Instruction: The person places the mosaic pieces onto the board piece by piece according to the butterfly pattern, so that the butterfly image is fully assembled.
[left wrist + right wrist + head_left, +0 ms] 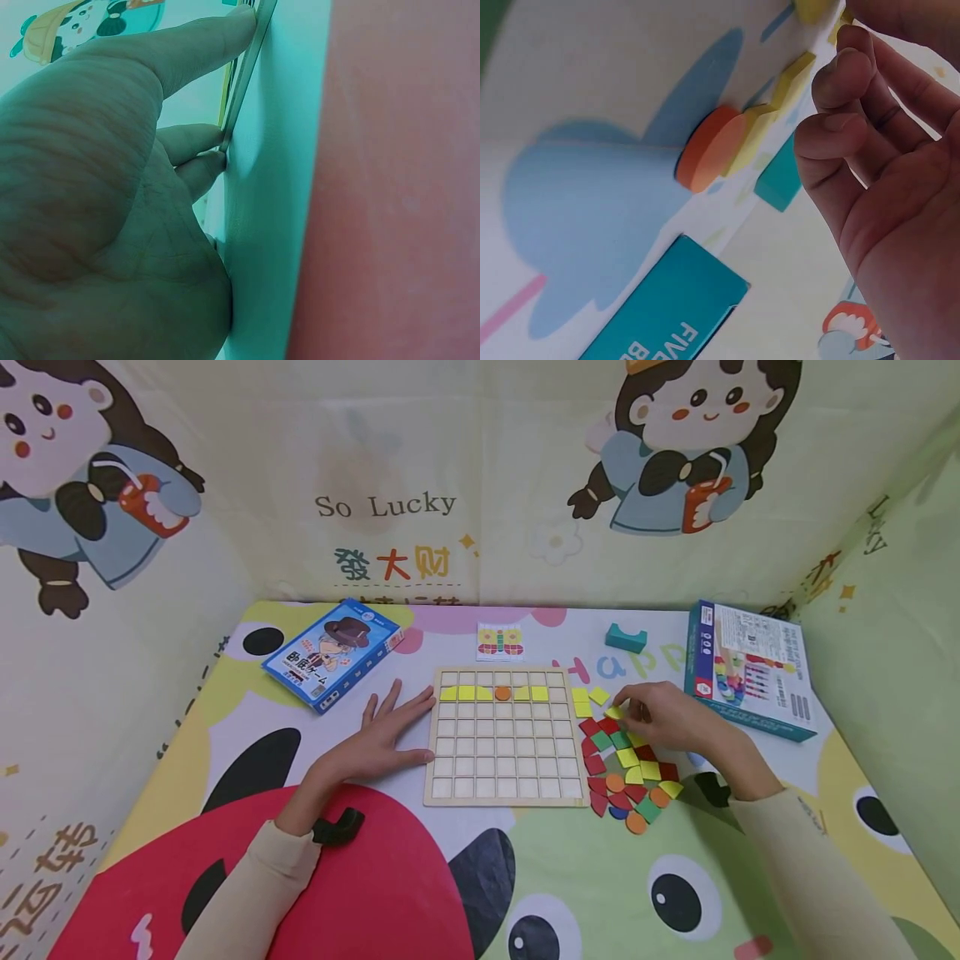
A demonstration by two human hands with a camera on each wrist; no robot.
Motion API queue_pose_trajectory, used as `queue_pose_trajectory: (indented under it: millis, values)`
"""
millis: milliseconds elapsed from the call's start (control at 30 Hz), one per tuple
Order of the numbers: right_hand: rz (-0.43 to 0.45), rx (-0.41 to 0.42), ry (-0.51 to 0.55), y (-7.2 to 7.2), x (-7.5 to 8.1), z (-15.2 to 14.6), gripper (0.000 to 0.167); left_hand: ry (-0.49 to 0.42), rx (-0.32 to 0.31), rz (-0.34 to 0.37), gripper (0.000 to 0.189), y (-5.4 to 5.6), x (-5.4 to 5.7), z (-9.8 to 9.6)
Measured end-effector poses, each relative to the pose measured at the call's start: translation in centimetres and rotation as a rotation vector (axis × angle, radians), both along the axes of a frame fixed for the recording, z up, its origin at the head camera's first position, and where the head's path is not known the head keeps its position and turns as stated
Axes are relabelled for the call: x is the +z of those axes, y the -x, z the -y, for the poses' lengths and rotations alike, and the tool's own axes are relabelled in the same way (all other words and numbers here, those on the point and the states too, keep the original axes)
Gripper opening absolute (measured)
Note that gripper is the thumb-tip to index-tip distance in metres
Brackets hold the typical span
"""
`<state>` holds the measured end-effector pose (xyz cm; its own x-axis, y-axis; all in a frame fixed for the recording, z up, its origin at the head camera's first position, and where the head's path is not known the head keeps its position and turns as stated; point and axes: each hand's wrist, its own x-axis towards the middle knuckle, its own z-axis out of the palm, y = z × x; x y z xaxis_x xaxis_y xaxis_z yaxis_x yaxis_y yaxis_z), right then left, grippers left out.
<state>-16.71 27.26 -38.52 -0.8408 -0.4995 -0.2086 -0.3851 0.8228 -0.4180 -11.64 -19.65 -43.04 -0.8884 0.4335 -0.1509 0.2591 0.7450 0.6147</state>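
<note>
left hand rests spread at the left edge of the wooden grid board; right hand pinches a yellow tile beyond its right edge; six tiles fill row two, other cells bare.

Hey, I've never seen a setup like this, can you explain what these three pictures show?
There's no machine here, just a person's bare left hand and right hand. The wide picture comes from a camera worn on the head; the two close ones come from cameras on each wrist. On the table lies a wooden board with a grid, holding a row of yellow pieces and one orange disc. Loose coloured pieces lie to its right. Farther back are a blue box, a picture card and a teal block. The left fingers touch the board's edge; the right ones seem to pinch a yellow tile.
</note>
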Motion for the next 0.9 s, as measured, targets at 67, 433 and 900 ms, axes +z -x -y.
queue_pose_trajectory:
  millis: [67, 433, 900]
  values:
    - [-0.002, -0.004, -0.004, 0.2, -0.1, -0.2, 0.03, 0.002, -0.001, 0.0, 0.097, 0.0, 0.0, 0.0]
    - [-0.09, -0.049, -0.041, 0.5, -0.3, 0.4, 0.038, 0.006, -0.008, 0.002, 0.098, 0.0, 0.1, 0.0]
    - [-0.008, -0.206, -0.088, 0.8, -0.6, 2.4, 0.04, 0.005, -0.001, 0.009, 0.098, 0.1, 0.1, -0.2]
